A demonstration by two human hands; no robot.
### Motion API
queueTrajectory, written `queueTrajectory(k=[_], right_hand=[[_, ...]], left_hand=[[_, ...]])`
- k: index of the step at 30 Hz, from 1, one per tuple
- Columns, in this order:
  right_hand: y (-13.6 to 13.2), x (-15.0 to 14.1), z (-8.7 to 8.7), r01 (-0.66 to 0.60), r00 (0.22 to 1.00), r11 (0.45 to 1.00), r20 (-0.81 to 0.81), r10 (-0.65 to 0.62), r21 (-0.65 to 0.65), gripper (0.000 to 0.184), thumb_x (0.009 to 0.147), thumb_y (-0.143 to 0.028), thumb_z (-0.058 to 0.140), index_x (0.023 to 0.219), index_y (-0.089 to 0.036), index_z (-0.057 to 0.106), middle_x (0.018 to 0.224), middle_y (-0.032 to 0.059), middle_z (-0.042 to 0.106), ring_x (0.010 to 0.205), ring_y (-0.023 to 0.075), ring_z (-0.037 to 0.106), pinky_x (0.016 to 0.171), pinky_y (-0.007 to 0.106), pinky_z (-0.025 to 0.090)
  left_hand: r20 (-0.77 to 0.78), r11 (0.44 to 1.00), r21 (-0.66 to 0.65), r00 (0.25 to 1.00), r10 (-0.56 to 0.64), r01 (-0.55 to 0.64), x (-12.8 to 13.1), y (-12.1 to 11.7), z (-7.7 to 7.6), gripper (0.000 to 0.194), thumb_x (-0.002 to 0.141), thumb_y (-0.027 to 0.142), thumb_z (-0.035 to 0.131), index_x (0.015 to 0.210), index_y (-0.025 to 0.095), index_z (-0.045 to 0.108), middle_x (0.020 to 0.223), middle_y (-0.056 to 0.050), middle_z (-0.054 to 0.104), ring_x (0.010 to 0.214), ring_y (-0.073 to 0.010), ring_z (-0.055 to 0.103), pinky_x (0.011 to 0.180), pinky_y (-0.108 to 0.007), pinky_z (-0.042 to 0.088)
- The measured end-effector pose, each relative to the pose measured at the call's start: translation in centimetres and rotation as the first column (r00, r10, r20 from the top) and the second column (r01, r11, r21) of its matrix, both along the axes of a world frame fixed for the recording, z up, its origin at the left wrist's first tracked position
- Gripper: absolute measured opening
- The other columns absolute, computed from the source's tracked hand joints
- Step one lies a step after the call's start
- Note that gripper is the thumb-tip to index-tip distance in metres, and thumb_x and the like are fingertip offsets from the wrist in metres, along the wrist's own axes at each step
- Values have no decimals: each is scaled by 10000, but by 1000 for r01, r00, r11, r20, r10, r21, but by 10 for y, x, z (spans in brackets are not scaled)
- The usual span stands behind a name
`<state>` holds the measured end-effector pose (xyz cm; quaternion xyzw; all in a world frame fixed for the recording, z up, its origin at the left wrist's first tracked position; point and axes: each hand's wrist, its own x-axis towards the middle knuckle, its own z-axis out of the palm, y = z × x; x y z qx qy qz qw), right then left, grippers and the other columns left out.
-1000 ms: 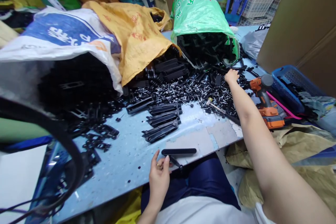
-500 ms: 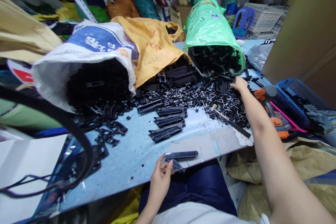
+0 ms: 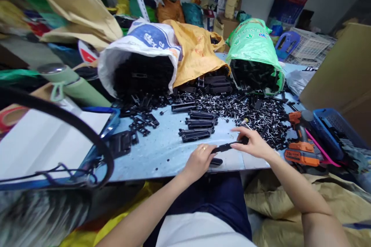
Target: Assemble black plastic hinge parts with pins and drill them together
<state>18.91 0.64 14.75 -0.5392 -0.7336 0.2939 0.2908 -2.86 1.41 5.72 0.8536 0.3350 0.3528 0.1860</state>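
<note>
Fingers point(image 3: 210, 150) of L hand point(image 3: 197, 162) and R hand point(image 3: 255, 144) are pinching one slim black part point(image 3: 224, 148), held over the surface point(image 3: 153, 152); it is looking unfinished, while folded black pieces point(image 3: 200, 124) behind are prob. lying done; black bar point(image 3: 216, 161) below and many loose pins point(image 3: 256, 117) are waiting; pins are crowding near R hand, drill point(image 3: 301, 146) is sitting further R

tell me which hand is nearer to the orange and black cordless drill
Right: the right hand is left of the cordless drill, apart from it; the left hand is farther left, beyond the right one.
</note>
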Motion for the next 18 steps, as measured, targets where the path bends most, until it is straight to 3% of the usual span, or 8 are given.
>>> queueTrajectory(k=[3,5,7,10,13,15,18], right_hand=[[-6,-18,-23,64,937,996,-346,-38,63,694,689,-664,547,1233,-243,460,955,71,616,832,192,592,723,331,493],[-7,-29,-40,-5,898,998,-440,29,55,599,717,-678,503,1132,-248,520,1035,89,605,945,213,580,808,366,478],[-8,-37,-54,-65,900,997,-430,72,31,448,768,-638,473,925,-231,576,962,80,626,936,212,586,839,373,463],[-9,-32,-62,-46,966,998,-257,35,-36,422,817,-609,414,747,-212,537,699,35,608,658,173,587,662,317,483],[-10,-18,-59,5,988,998,156,6,-65,375,807,-575,472,780,-207,540,570,-5,546,509,152,518,518,266,404],[-12,-11,-57,-65,912,996,401,87,-68,322,816,-521,505,841,-204,552,632,10,578,570,165,549,544,258,384],[-17,-11,-59,-242,747,957,599,288,-158,268,854,-445,494,881,-185,553,785,53,616,699,177,585,613,254,384]], left_hand=[[142,985,-169,990,-1,26,9,-10,0,293,908,297,342,1019,172,582,915,-89,663,843,-189,621,747,-325,508],[175,969,-239,984,-18,61,13,-15,1,292,910,293,343,1040,164,571,923,-87,665,841,-180,624,745,-307,507],[96,966,-242,993,-73,94,14,-13,0,294,900,290,377,1103,163,547,947,-91,659,874,-189,618,765,-319,500],[-186,978,-174,971,-149,116,8,-2,-4,417,819,314,543,1199,149,495,1068,-134,622,993,-256,578,828,-396,473],[-444,970,-183,867,-226,159,2,11,-12,343,798,240,572,1127,142,553,978,-126,644,940,-261,591,797,-395,473],[-533,971,-206,819,-214,119,0,18,-16,222,833,182,500,1024,127,600,883,-114,653,885,-241,599,774,-370,473],[-566,976,-215,812,-146,26,-2,24,-19,211,848,181,458,989,109,598,911,-130,641,911,-243,578,795,-369,462]])
